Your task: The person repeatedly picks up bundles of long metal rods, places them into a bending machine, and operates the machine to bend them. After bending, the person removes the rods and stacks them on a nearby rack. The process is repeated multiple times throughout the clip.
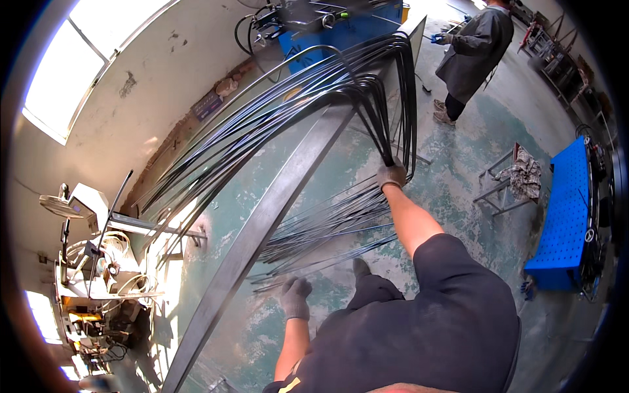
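Note:
A large bunch of long, thin dark metal rods (262, 121) lies across a grey steel beam (262, 226). At their far right end the rods bend sharply downward. My right hand (392, 173), in a grey knit glove, is closed around the bent-down rods near their lower ends. Nearer to me, my left hand (296, 298), gloved the same way, is held left of my leg with its fingers curled in; no rod shows in it. More straight rods (321, 226) spread out low beneath the beam, between my two hands.
A blue machine (304, 49) with hoses stands beyond the rods. Another person (478, 49) in a dark coat stands at the far right. To the right are a metal stool (501, 187) with a cloth and a blue perforated panel (560, 213). A cluttered equipment cart (105, 268) stands left.

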### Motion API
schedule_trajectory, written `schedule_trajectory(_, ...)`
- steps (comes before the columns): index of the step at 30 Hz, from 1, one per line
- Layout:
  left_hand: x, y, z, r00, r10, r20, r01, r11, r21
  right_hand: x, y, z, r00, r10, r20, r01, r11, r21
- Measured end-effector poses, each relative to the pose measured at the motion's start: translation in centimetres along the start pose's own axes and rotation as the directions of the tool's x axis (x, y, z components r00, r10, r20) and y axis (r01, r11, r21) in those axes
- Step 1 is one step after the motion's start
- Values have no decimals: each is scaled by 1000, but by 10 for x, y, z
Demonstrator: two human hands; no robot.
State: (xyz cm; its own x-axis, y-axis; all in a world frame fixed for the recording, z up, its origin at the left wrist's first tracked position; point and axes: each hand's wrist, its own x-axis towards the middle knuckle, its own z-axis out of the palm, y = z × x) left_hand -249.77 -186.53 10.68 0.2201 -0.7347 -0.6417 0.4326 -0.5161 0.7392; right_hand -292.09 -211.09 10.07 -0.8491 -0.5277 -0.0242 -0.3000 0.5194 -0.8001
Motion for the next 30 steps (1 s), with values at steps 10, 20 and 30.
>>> schedule_trajectory(10, -11, -30, -12, 945, -121, -303, 134, 991, 24, 94, -49, 25, 985, 136, 107, -95, 942, -322)
schedule_trajectory(20, -80, -45, -106, 919, 113, -377, 0, 958, 286, -12, -24, 32, 998, 55, 24, -39, 901, -433)
schedule_trajectory(30, -227, -156, -342, 777, 160, -609, -99, 986, 132, -412, 149, -2, 583, 109, 805, 622, 578, -528)
